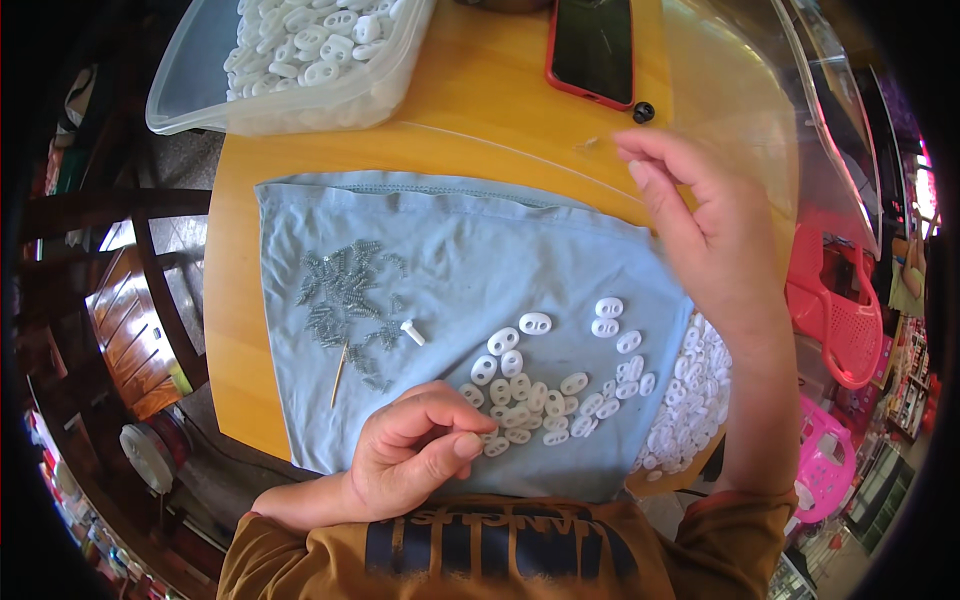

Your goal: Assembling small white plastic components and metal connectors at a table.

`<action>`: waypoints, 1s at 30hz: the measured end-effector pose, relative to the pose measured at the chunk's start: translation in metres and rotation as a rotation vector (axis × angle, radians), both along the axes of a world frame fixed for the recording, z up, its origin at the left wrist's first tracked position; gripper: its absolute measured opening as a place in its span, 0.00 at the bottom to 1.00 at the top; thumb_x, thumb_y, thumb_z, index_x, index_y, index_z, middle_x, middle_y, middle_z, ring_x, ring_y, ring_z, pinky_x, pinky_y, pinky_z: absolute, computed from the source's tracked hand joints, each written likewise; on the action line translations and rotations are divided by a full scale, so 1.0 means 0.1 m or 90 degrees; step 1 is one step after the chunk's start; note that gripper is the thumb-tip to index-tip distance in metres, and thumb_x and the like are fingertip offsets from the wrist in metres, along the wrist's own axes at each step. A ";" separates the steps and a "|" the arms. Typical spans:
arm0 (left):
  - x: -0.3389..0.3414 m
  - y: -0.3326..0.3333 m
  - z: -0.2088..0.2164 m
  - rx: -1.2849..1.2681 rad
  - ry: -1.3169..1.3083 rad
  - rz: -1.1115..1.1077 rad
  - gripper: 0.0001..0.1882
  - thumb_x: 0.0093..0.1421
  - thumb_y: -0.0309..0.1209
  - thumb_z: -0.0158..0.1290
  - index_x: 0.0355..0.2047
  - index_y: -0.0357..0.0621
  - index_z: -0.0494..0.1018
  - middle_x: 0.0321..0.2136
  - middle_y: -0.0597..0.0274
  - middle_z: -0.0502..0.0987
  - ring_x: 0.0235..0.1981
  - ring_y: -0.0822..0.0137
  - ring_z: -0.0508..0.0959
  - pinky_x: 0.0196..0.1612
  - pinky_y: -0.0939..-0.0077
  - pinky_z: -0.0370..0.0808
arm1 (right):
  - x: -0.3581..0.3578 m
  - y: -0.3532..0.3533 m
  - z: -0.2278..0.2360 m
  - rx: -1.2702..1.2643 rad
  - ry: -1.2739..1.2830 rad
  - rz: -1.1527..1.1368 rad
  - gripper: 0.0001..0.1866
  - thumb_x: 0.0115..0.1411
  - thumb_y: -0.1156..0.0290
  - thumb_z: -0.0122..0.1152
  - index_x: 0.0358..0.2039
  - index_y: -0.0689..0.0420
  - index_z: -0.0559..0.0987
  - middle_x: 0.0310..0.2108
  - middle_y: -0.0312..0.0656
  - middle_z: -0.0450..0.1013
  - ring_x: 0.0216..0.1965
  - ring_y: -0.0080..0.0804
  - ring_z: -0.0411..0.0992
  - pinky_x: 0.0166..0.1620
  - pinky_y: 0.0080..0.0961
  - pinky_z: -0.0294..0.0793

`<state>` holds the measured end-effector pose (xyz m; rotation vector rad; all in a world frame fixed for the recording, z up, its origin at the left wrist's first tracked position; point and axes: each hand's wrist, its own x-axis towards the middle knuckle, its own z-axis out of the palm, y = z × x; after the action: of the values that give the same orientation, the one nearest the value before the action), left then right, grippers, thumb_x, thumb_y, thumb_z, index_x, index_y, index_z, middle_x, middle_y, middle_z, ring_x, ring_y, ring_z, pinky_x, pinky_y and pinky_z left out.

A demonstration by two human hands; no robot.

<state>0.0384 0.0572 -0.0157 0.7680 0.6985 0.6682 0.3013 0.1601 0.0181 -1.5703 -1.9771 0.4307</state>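
Observation:
My left hand (415, 445) is low over the blue cloth (450, 240), its fingers curled and thumb close to the index fingertip. A bit of white shows at those fingertips, too small to make out. Beside it lies a loose group of white oval two-hole cord locks (535, 395). Further left on the cloth are a pile of small metal springs (345, 290), a white plastic plunger (412, 332) and a thin wooden stick (339, 375). My right hand (700, 205) is raised past the cloth's far right corner, thumb and index apart, with nothing visible between them.
A clear plastic tub (300, 115) of white cord locks stands at the far left. A red-cased phone (592, 50) and a small black piece (643, 112) lie beyond my right hand. More small white parts (690, 400) lie at the right. Red (830, 300) and pink chairs (825, 460) stand beyond.

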 end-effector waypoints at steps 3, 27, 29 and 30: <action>0.01 0.00 0.00 -0.004 -0.002 -0.004 0.07 0.60 0.23 0.48 0.39 0.35 0.72 0.30 0.63 0.69 0.24 0.78 0.71 0.28 0.86 0.67 | 0.02 0.01 0.03 -0.040 0.005 -0.047 0.06 0.57 0.75 0.53 0.34 0.62 0.76 0.29 0.46 0.74 0.30 0.42 0.72 0.34 0.29 0.70; 0.01 0.00 0.02 -0.043 -0.020 0.004 0.07 0.60 0.22 0.48 0.39 0.35 0.72 0.31 0.64 0.69 0.24 0.79 0.70 0.28 0.86 0.67 | -0.15 0.27 -0.26 0.028 -0.185 -0.134 0.06 0.53 0.71 0.56 0.27 0.59 0.78 0.25 0.44 0.71 0.28 0.43 0.71 0.31 0.36 0.71; 0.01 0.00 0.02 -0.044 -0.019 0.004 0.07 0.60 0.22 0.48 0.38 0.35 0.72 0.31 0.64 0.69 0.24 0.79 0.70 0.28 0.86 0.67 | -0.16 0.31 -0.27 0.051 -0.216 -0.149 0.06 0.52 0.71 0.57 0.25 0.60 0.77 0.23 0.44 0.71 0.26 0.44 0.71 0.29 0.37 0.70; 0.01 0.00 0.02 -0.046 -0.025 0.004 0.07 0.60 0.22 0.48 0.38 0.35 0.72 0.31 0.64 0.70 0.24 0.79 0.70 0.28 0.86 0.67 | -0.16 0.33 -0.29 0.051 -0.217 -0.148 0.06 0.52 0.71 0.57 0.25 0.60 0.77 0.23 0.44 0.71 0.26 0.44 0.71 0.29 0.37 0.70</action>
<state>0.0390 0.0573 -0.0139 0.6850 0.6867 0.6589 0.2849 0.1929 -0.0106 -1.8917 -1.9888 -0.0122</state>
